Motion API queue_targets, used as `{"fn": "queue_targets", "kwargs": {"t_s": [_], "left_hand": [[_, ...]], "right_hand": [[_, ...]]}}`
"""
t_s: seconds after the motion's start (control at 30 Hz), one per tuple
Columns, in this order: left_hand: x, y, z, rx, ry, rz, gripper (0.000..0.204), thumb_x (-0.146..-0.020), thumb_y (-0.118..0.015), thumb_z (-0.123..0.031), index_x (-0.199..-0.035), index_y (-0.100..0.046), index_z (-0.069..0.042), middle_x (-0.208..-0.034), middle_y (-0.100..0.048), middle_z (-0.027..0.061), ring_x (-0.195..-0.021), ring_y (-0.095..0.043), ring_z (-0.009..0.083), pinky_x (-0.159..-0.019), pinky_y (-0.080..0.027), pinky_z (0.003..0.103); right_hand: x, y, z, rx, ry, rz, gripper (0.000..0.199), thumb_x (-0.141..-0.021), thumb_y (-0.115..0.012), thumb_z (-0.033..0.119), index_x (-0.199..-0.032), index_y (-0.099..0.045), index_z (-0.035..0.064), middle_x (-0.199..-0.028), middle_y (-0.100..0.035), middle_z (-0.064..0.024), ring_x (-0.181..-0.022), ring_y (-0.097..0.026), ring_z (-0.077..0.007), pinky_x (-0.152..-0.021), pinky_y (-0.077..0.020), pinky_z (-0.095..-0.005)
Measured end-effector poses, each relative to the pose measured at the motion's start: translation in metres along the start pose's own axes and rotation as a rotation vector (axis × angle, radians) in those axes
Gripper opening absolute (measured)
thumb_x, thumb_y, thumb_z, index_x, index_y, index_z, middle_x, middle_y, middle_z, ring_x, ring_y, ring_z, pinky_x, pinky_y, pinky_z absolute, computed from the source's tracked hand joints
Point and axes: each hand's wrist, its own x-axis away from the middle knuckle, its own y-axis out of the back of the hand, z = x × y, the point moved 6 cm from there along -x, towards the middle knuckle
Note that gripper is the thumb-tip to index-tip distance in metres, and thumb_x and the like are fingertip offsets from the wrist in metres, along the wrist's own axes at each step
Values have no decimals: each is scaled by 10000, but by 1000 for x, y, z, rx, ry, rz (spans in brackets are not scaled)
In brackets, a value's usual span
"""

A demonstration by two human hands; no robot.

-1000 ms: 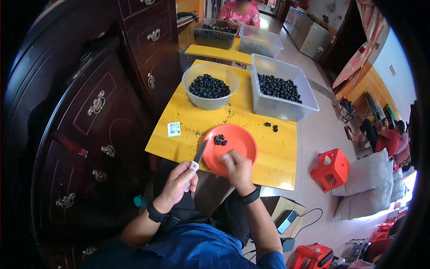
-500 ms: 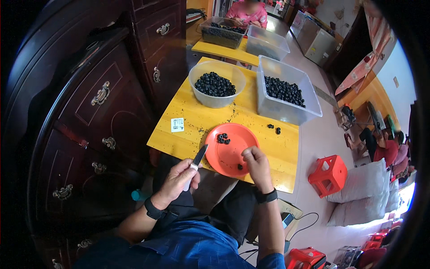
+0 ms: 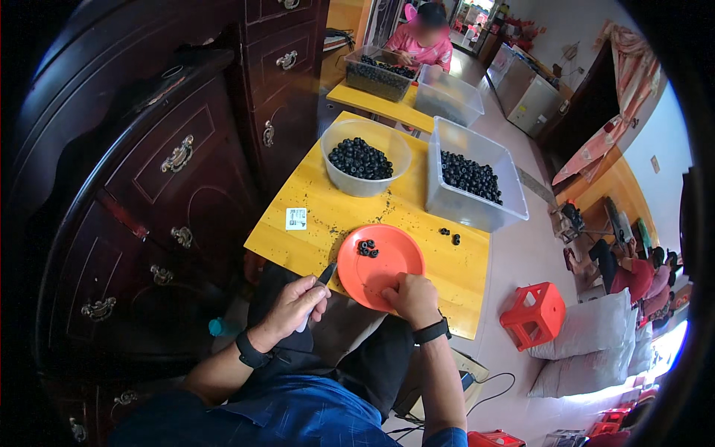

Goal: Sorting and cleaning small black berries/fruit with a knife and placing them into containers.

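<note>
1. The left hand (image 3: 294,304) is clamped on a small knife (image 3: 322,277), its blade tip at the orange plate (image 3: 387,261).
2. The right hand (image 3: 411,298) rests with fingers curled together on the plate's near rim; whether it holds anything, I cannot tell.
3. A few dark berries (image 3: 366,248) lie on the plate, which sits on the yellow counter (image 3: 320,223).

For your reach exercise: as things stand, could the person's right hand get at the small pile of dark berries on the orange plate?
Probably yes: the right hand rests at the orange plate's near rim, and nothing lies between it and the berries.
</note>
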Motion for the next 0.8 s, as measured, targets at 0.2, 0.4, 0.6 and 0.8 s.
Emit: {"fn": "queue_targets", "kwargs": {"t_s": [0.2,0.4,0.6,0.8], "left_hand": [[3,-2,-5,-104,49,-22,187,-994,-556,-211,-948,-590,-34,-724,-546,-10,-602,-497,51,-544,-423,208],[8,-42,-57,-384,-369,36,224,-939,-651,-185,-1035,-616,14,-817,-644,26,-709,-590,51,-625,-471,224],[9,-56,-58,-561,-383,86,273,-811,-774,-137,-997,-611,-20,-781,-657,49,-631,-624,99,-586,-499,268],[9,-73,-58,-635,-327,163,271,-793,-767,-146,-985,-605,-42,-810,-685,88,-681,-690,219,-623,-543,317]], "right_hand": [[7,9,7,-663,217,-66,281,-928,-629,338,-942,-644,58,-772,-647,-106,-633,-603,-191,-585,-514,-328],[57,-13,43,-2305,20,501,207,-991,-569,266,-1100,-566,89,-965,-551,-60,-585,-405,-56,-489,-359,-167],[76,-35,56,-2396,-20,424,180,-976,-603,233,-1087,-561,98,-967,-582,-36,-607,-438,-41,-504,-371,-160],[86,-51,56,-2390,-37,425,295,-959,-627,247,-1182,-552,69,-986,-629,-52,-628,-484,-56,-508,-402,-166]]}}
